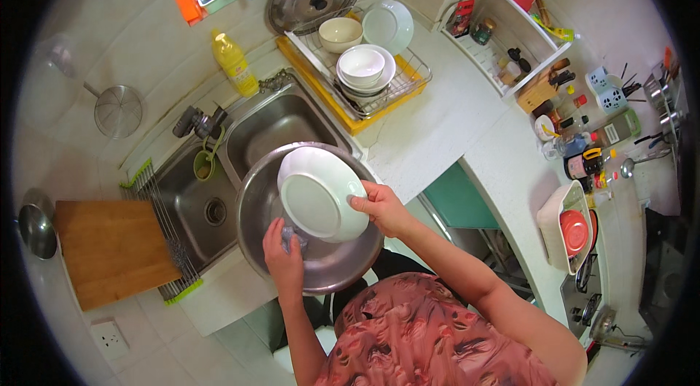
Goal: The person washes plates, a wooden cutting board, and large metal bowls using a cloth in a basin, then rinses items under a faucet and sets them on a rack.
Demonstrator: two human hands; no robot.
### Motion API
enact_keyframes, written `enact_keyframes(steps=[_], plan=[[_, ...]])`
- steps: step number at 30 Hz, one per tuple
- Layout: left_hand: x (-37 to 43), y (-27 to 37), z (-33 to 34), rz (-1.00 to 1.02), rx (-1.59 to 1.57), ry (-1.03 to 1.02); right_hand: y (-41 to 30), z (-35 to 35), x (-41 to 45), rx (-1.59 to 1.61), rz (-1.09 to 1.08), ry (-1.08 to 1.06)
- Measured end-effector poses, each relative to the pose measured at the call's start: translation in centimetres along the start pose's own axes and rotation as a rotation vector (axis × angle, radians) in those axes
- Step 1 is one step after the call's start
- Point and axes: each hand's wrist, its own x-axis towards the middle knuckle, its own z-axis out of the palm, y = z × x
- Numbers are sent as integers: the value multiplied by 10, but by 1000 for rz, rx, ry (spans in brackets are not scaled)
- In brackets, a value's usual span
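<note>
A white oval-looking dish [311,205] is tilted over a large stainless steel basin [254,254], its underside facing up towards me. My right hand [383,208] grips the dish by its right rim, the thumb lying on the underside. In my left hand [283,257] is a crumpled greyish cloth or scouring pad [295,240], close to the dish's lower left edge. Whether the pad touches the dish is hard to tell. The basin stands at the counter's front edge, partly over the double sink [284,140].
A wire dish rack [426,79] at the back holds bowls [362,64] and a plate [387,25]. Left are a faucet [199,122], a green strainer [203,166], a roll-up drying rack [158,211] and a wooden board [115,249]. A yellow bottle [234,63] stands behind the sink.
</note>
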Motion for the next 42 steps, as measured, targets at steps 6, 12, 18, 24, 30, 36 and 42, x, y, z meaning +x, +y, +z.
enact_keyframes(steps=[6,12,18,24,30,36,42], plan=[[25,44,28,-8,-205,-18,-60,-30,17,155,-128,27],[79,141,100,107,-291,-9,-155,-134,61,222,-401,98],[138,227,197,207,-338,-48,-245,-246,129,184,-601,141],[189,268,268,262,-338,-79,-256,-305,204,219,-539,106],[228,292,316,216,-325,-82,-234,-327,252,210,-488,112],[271,298,358,197,-328,-52,-206,-333,266,229,-434,187],[295,287,383,125,-301,-115,-193,-339,274,188,-428,202]])
